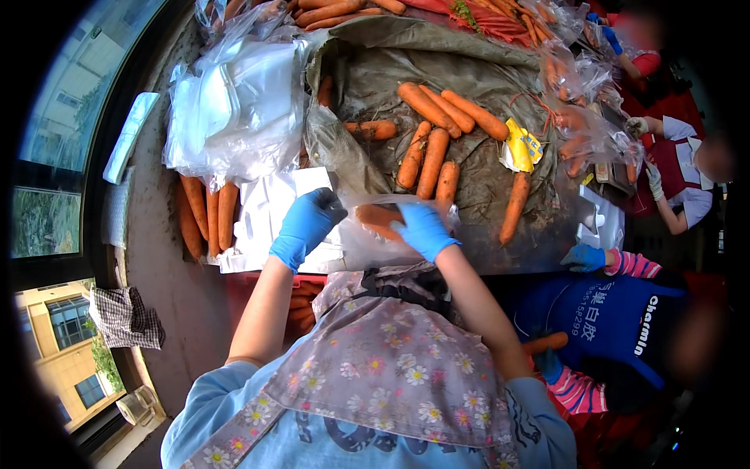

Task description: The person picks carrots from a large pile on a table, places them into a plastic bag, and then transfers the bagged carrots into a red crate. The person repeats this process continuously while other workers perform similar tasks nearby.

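Observation:
In front of me, my right hand point(425, 230), in a blue glove, has its fingers around a carrot point(376, 219) lying level. A clear plastic bag point(375, 249) spreads around this carrot, and I cannot tell whether the carrot is fully inside it. My left hand point(310, 225), also blue-gloved with darkened fingertips, is curled at the bag's left edge and seems to pinch it. Beneath that hand lie white sheets point(258, 205). Several loose carrots point(433, 161) rest on a soiled woven sack point(366, 164) just beyond my hands.
A stack of clear bags point(234, 105) lies at the left, above upright carrots point(208, 214). A yellow wrapper point(521, 146) touches loose carrots. At the right, a co-worker in a blue apron point(609, 316) holds a carrot point(546, 343). Bagged carrots point(571, 132) and other workers are farther off.

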{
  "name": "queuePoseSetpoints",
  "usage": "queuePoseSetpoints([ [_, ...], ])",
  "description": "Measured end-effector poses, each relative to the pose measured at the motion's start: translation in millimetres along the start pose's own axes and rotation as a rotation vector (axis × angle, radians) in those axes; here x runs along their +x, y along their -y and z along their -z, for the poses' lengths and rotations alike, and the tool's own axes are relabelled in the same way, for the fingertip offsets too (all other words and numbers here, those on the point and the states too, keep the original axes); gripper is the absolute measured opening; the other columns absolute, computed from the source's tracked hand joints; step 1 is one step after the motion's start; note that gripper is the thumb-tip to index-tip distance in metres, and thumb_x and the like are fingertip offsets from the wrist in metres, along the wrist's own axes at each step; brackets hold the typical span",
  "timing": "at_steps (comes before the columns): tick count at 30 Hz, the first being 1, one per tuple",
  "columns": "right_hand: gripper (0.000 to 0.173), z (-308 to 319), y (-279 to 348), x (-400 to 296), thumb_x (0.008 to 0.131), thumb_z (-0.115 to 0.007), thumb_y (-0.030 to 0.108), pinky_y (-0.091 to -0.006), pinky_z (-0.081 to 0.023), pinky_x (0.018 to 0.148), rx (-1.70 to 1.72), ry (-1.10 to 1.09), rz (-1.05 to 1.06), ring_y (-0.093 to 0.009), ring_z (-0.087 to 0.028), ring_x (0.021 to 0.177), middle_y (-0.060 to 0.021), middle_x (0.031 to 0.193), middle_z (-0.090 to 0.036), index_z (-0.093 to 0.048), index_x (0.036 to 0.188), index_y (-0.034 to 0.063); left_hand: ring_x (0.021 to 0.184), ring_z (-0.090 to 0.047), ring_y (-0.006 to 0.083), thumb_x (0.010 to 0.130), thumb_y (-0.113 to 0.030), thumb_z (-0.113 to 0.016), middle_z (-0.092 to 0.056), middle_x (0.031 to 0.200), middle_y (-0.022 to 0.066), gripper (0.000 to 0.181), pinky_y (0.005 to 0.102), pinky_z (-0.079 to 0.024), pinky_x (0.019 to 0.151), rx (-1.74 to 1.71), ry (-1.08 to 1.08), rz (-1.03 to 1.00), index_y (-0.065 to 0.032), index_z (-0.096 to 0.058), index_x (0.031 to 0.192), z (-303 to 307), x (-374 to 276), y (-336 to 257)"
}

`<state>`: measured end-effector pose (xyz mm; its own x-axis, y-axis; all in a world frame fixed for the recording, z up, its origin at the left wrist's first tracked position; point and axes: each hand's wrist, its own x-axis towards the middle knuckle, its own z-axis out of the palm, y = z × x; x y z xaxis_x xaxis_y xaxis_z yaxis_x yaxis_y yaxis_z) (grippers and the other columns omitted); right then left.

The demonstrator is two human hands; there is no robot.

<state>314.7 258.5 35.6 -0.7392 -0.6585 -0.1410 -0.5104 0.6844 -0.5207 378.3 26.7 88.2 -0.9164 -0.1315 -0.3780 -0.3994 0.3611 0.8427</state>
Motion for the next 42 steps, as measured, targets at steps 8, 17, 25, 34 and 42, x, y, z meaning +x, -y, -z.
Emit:
queuePoseSetpoints([
  [8,0.033,64.9,-13.7,-81.6,0.071,-0.063,0.042,-0.0371,-0.044,0.068,-0.462,0.071,0.114,-0.026,-0.058,0.068,-0.0109,0.069,-0.059,-0.065,0.076,0.0090,0.072,-0.060,0.0342,0.074,-0.016,-0.061,-0.062,0.076,0.0167,0.020,0.0412,-0.047,0.064,0.578,-0.358,-0.032,-0.0071,-0.057,0.091,10.5,-2.2,-20.1],
  [17,0.024,148.0,55.7,-97.8,0.066,-0.073,0.022,-0.0339,-0.039,0.052,-0.061,-0.552,0.247,-0.024,-0.050,0.050,-0.0056,0.059,-0.053,-0.062,0.084,0.0107,0.064,-0.056,0.0125,0.088,-0.008,-0.050,-0.057,0.075,0.0053,0.014,0.0235,-0.044,0.060,-0.712,-0.045,-0.169,-0.0020,-0.055,0.099,-0.9,-25.5,-78.2],
  [25,0.036,68.1,50.1,-39.8,0.074,-0.065,0.011,-0.0321,-0.049,0.072,0.863,-0.191,0.047,-0.026,-0.062,0.082,-0.0139,0.097,-0.061,-0.058,0.109,0.0066,0.078,-0.060,0.0187,0.077,-0.001,-0.061,-0.061,0.090,0.0133,0.025,0.0286,-0.048,0.071,-0.002,0.414,-0.376,-0.0003,-0.056,0.101,-38.1,-45.2,-122.4],
  [34,0.023,162.1,-50.8,-59.8,0.085,-0.053,0.012,-0.0273,-0.048,0.076,0.731,-0.674,-0.315,-0.014,-0.059,0.087,-0.0068,0.096,-0.064,-0.063,0.104,0.0032,0.079,-0.055,0.0120,0.082,-0.001,-0.057,-0.062,0.091,0.0072,0.025,0.0250,-0.044,0.074,-0.172,-0.088,-0.425,0.0005,-0.055,0.107,-23.6,-10.7,-102.6],
  [42,0.022,265.3,-195.6,-98.5,0.078,-0.047,0.002,-0.0276,-0.041,0.050,0.441,-1.033,-0.572,-0.011,-0.048,0.054,-0.0043,0.067,-0.056,-0.060,0.095,-0.0003,0.073,-0.051,0.0101,0.080,-0.001,-0.057,-0.058,0.093,0.0041,0.028,0.0232,-0.043,0.068,-0.155,-0.015,-0.284,0.0002,-0.054,0.107,-29.7,1.2,-86.4],
])
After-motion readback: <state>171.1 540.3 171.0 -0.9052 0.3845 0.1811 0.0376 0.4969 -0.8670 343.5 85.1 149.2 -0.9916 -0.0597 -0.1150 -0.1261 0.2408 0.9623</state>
